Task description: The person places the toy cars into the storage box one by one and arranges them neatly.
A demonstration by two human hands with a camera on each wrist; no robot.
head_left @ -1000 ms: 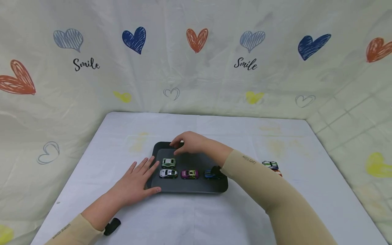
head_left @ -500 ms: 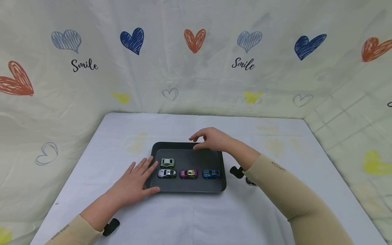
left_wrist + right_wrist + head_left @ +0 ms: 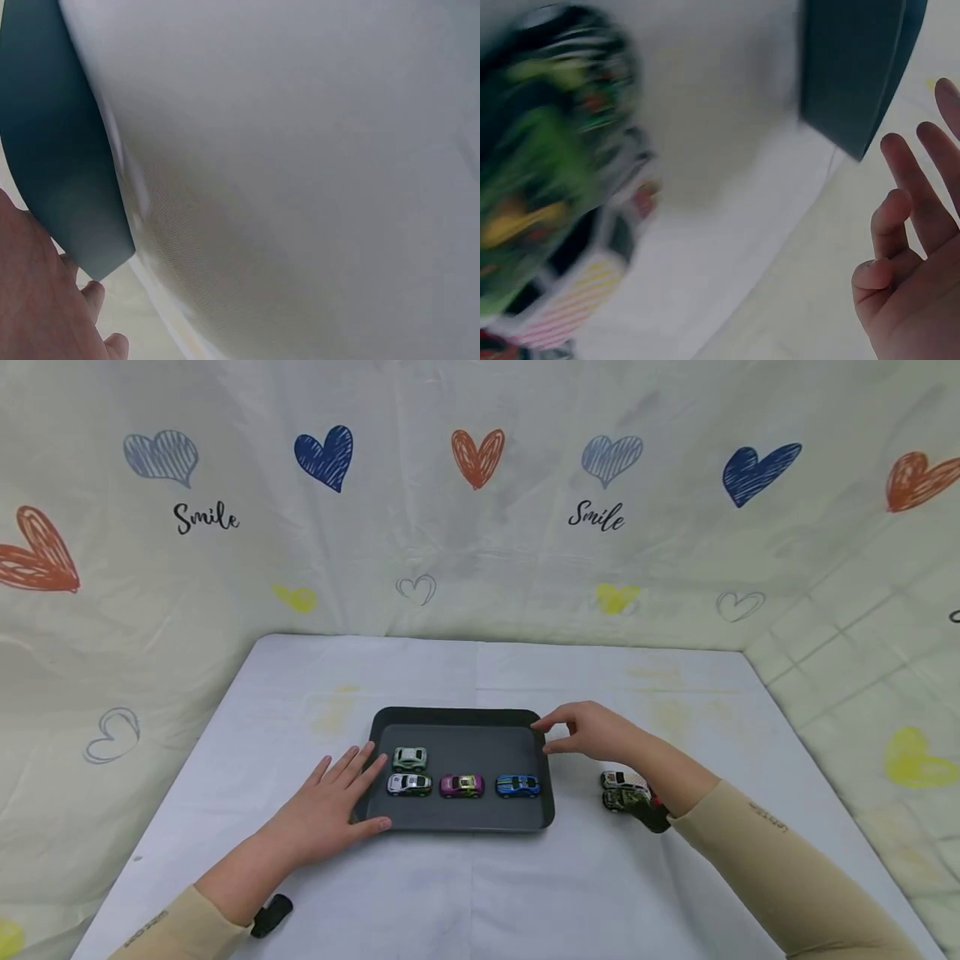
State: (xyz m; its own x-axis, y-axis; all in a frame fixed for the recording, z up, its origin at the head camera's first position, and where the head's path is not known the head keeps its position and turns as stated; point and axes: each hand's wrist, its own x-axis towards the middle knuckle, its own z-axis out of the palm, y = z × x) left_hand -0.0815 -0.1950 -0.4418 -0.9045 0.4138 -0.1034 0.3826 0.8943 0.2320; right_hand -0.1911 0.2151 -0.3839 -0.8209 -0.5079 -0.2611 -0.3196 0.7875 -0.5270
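Note:
A dark grey tray [image 3: 472, 814] lies on the table. Spread flat, my left hand [image 3: 326, 814] rests on its left edge with straight fingers. Beside the tray's upper right corner is my right hand [image 3: 596, 731], its fingers loosely bent and nothing between them. Inside the tray, a pale green toy car [image 3: 410, 759] stands behind a white toy car [image 3: 409, 785]. To the right, in the same front row, are a purple-and-yellow toy car [image 3: 462, 786] and a blue toy car [image 3: 517, 786].
Right of the tray, a whitish toy car [image 3: 622, 779] and a dark green toy car [image 3: 624, 800] stand close together, partly covered by the right wrist's black camera [image 3: 652, 817]. They are blurred in the right wrist view. White cloth [image 3: 420, 893] covers the table.
My right hand has moved right, from over the tray's back left part to beside its upper right corner. The blue car is uncovered again. My left hand stays put.

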